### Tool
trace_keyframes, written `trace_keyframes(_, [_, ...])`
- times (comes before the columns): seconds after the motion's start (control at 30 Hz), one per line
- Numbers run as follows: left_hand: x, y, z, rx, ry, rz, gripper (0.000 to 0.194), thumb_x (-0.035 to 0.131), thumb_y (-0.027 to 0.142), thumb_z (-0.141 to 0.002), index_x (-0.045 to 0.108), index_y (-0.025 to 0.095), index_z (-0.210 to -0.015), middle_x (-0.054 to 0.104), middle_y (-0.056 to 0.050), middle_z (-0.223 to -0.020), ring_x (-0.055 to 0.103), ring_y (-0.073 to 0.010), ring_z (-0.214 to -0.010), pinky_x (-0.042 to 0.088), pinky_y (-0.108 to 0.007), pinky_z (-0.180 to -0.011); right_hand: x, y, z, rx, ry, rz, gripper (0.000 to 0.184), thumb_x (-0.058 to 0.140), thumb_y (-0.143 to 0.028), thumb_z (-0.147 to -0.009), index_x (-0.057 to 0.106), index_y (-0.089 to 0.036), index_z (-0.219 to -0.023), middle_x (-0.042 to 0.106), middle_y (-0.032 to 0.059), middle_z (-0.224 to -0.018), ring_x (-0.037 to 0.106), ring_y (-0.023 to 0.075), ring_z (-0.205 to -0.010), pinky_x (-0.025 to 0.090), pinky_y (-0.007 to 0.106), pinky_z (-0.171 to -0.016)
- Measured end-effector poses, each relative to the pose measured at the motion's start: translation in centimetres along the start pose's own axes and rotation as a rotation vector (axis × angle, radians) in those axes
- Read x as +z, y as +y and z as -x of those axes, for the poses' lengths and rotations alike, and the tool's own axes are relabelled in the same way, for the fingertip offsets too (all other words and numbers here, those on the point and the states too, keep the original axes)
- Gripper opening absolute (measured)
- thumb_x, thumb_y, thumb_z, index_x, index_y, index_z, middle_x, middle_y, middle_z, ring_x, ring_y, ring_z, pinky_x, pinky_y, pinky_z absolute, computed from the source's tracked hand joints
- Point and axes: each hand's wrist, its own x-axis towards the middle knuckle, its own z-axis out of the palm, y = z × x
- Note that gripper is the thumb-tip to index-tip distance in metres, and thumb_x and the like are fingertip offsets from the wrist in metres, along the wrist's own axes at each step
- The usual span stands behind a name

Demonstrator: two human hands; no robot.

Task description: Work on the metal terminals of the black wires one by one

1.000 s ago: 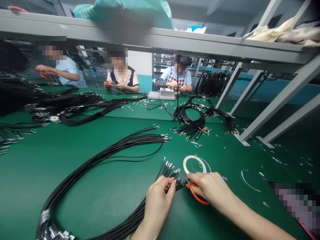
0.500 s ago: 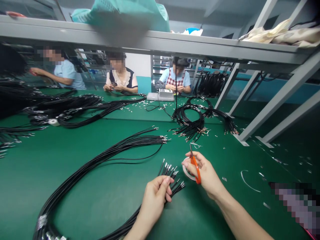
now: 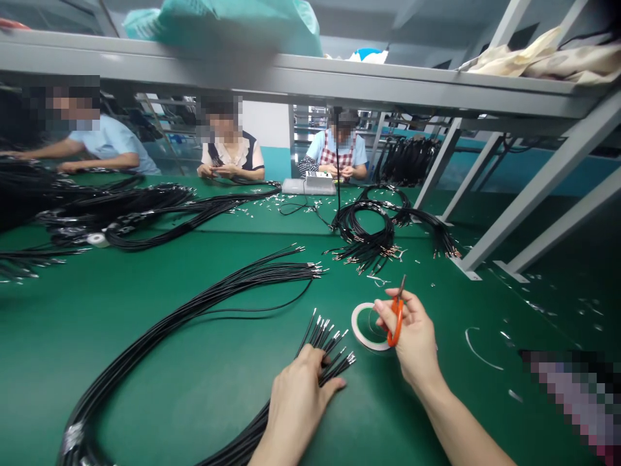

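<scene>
My left hand (image 3: 299, 395) rests over a bundle of black cables (image 3: 323, 336), its fingers curled round them near their silvery tips and the thumb out to the right. The bundle runs down toward the bottom edge and curves up in a loop (image 3: 160, 330), whose other tips lie further off on the green table. In my right hand (image 3: 412, 330) is a pair of scissors (image 3: 396, 318) with orange handles, blades pointing up. A roll of white tape (image 3: 361, 333) lies flat just left of the right hand, partly behind its fingers.
Coiled black cables (image 3: 363, 223) lie ahead, and more are heaped (image 3: 121, 207) at the left. A grey shelf beam (image 3: 412, 84) crosses above, with slanted legs (image 3: 524, 194) at the right. Several co-workers sit across the table. Scraps (image 3: 514, 395) dot the right side.
My left hand has turned over, back up, with the thumb now out to the side. My right hand has shifted right with the scissors, showing more of the tape roll.
</scene>
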Motion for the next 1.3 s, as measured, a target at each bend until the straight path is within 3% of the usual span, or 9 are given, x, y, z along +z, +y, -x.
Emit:
trace_keyframes(0.1, [-0.1,-0.1,-0.1,0.041,0.008,-0.122,0.009,0.059,0.028,-0.085,0.066,0.023,-0.082,0.064,-0.003,-0.088,0.063,-0.0221,-0.076,0.037,-0.027,-0.057,0.0,0.3,0.5,0.031,-0.052,-0.002,0.038,0.08,-0.033,-0.073,0.059,-0.021,-0.102,0.065,-0.0029,-0.074,0.06,0.0113,-0.056,0.047,0.022,-0.051])
trace_keyframes(0.17, [-0.6,-0.3,-0.4,0.023,0.053,-0.015,0.016,0.054,0.031,-0.088,0.067,0.023,-0.083,0.066,-0.004,-0.087,0.063,-0.023,-0.08,0.041,-0.028,-0.063,0.4,0.7,0.9,0.077,-0.09,-0.013,0.036,0.079,-0.034,-0.074,0.058,-0.021,-0.101,0.067,-0.0018,-0.074,0.062,0.0125,-0.058,0.048,0.021,-0.05])
trace_keyframes(0.23, [-1.1,-0.6,-0.8,-0.05,0.043,0.262,0.021,0.056,0.039,-0.087,0.067,0.021,-0.085,0.068,-0.004,-0.082,0.064,-0.0222,-0.078,0.044,-0.029,-0.067,0.8,1.1,1.4,0.129,-0.121,-0.024,0.037,0.078,-0.036,-0.075,0.058,-0.02,-0.101,0.07,0.0009,-0.076,0.067,0.016,-0.064,0.051,0.023,-0.051])
trace_keyframes(0.4, [-2.1,-0.9,-1.4,-0.249,-0.184,0.96,0.034,0.074,0.046,-0.071,0.064,0.013,-0.077,0.072,-0.005,-0.068,0.063,-0.015,-0.059,0.048,-0.026,-0.062,1.9,1.6,3.4,0.339,-0.247,-0.103,0.043,0.08,-0.038,-0.072,0.059,-0.02,-0.105,0.073,0.0049,-0.088,0.072,0.0204,-0.076,0.059,0.028,-0.061])
trace_keyframes(0.73, [-2.1,-0.8,-1.4,-0.318,-0.237,1.064,0.039,0.079,0.047,-0.067,0.064,0.012,-0.076,0.075,-0.007,-0.069,0.065,-0.013,-0.057,0.042,-0.021,-0.054,2.5,1.0,4.3,0.363,-0.247,-0.212,0.048,0.086,-0.034,-0.065,0.06,-0.02,-0.102,0.074,0.0027,-0.086,0.071,0.0164,-0.07,0.059,0.028,-0.067])
trace_keyframes(0.93, [-2.1,-0.7,-1.3,-0.283,-0.219,0.98,0.038,0.07,0.052,-0.075,0.064,0.014,-0.077,0.074,-0.005,-0.068,0.063,-0.0152,-0.058,0.042,-0.024,-0.056,2.3,1.3,4.1,0.345,-0.237,-0.186,0.045,0.084,-0.035,-0.069,0.058,-0.019,-0.103,0.075,0.0046,-0.087,0.073,0.0194,-0.075,0.059,0.029,-0.068])
trace_keyframes(1.1, [-1.8,-0.9,-1.1,0.029,0.004,0.415,0.048,0.049,0.044,-0.092,0.059,0.019,-0.052,0.069,-0.005,-0.075,0.061,-0.0224,-0.08,0.043,-0.034,-0.079,1.4,0.9,2.7,0.116,0.001,-0.165,0.037,0.077,-0.033,-0.078,0.055,-0.022,-0.106,0.074,0.0037,-0.093,0.071,0.0193,-0.086,0.056,0.031,-0.077])
trace_keyframes(1.2, [-1.2,-1.6,-1.0,0.068,0.185,0.066,0.019,0.064,0.035,-0.083,0.061,0.02,-0.072,0.063,-0.006,-0.093,0.055,-0.026,-0.088,0.042,-0.038,-0.08,1.2,0.5,2.2,0.041,0.091,-0.147,0.036,0.076,-0.032,-0.078,0.056,-0.023,-0.106,0.073,0.0014,-0.09,0.069,0.0163,-0.08,0.055,0.029,-0.073])
trace_keyframes(1.3, [-0.6,-2.3,-0.9,-0.016,0.299,-0.128,0.029,0.073,0.034,-0.073,0.057,0.017,-0.091,0.058,-0.008,-0.093,0.052,-0.0289,-0.086,0.044,-0.04,-0.075,1.4,0.5,2.4,0.053,0.057,-0.153,0.034,0.075,-0.033,-0.079,0.056,-0.024,-0.105,0.072,0.0007,-0.087,0.068,0.0143,-0.074,0.055,0.027,-0.069])
